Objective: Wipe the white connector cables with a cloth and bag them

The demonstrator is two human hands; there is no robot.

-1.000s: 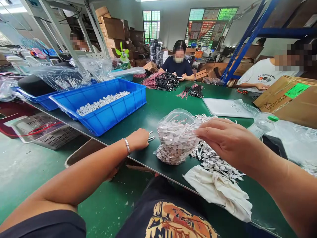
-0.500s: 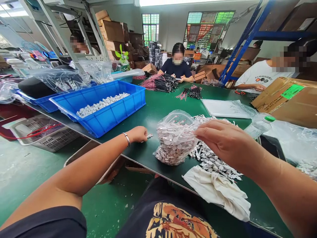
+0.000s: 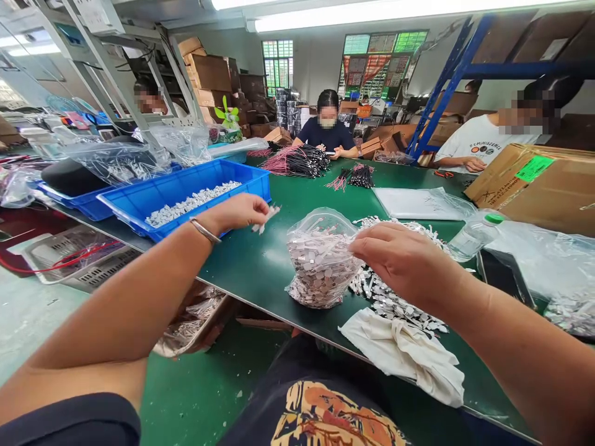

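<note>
My left hand (image 3: 239,214) is closed on a few small white pieces (image 3: 266,220) that stick out past its fingertips, above the table beside a blue bin (image 3: 218,210). My right hand (image 3: 404,254) pinches the upper right edge of a clear zip bag (image 3: 320,263), which stands upright on the table, full of small white pieces with flat heads. Behind and below that hand spreads a loose pile of similar white pieces (image 3: 404,306), partly hidden by it. Small white parts (image 3: 193,201) lie inside the bin.
A white cloth (image 3: 404,356) hangs over the front edge of the green table (image 3: 253,272). Further right are a plastic bottle (image 3: 476,235), a dark phone-like slab (image 3: 506,275) and a carton (image 3: 530,186). Bundled black and pink wires (image 3: 300,161) lie towards the back, near a seated person (image 3: 325,130).
My left hand has lifted and moved away from me towards the blue bin, with the white pieces showing more. My right hand keeps its hold on the bag. The camera view has shifted slightly.
</note>
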